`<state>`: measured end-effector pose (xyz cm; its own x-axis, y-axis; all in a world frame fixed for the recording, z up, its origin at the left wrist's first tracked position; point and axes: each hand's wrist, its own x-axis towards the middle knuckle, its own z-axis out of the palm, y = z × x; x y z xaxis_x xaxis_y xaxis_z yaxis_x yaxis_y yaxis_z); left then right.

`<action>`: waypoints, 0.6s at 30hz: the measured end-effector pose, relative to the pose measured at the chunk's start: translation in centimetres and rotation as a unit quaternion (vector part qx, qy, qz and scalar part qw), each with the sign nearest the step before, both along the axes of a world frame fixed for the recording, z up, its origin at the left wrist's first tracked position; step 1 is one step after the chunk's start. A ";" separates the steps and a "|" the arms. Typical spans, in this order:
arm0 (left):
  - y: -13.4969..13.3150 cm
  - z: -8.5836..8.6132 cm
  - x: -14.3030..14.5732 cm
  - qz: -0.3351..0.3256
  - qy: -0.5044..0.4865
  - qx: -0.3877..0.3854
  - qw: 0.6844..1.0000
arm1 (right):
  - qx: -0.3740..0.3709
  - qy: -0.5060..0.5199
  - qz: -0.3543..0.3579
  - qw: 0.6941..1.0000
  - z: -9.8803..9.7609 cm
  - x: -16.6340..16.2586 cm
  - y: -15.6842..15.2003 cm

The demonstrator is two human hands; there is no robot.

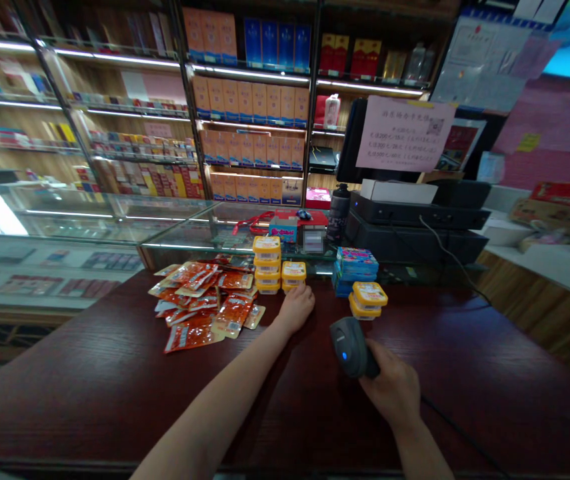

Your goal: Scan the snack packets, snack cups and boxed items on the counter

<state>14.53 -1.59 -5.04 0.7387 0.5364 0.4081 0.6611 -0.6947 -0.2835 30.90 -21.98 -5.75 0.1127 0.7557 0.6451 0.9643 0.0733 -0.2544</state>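
My right hand (395, 392) grips the grey scanner (351, 347); my left hand (295, 308) touches the yellow-lidded tubs (293, 272) on the bench (115, 373), grip unclear, their labels too small to read.

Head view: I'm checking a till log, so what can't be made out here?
All in the head view:
- Left hand: fingers hidden by its own back, so its hold on the tubs is unclear.
- Tub labels: too small to read.
- Patch on the glass counter: blurred out.
- Scanner in the right hand: cord cut off by the bottom edge.
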 end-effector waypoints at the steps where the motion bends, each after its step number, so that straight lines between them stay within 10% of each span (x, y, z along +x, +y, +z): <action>1: -0.1 0.0 -0.1 0.001 0.003 0.001 1.000 | 0.002 0.002 0.000 1.000 0.0 0.0 0.0; 18: -1.7 0.2 -2.7 0.030 -0.108 0.027 0.993 | 0.015 0.003 0.001 1.000 -0.2 0.2 0.0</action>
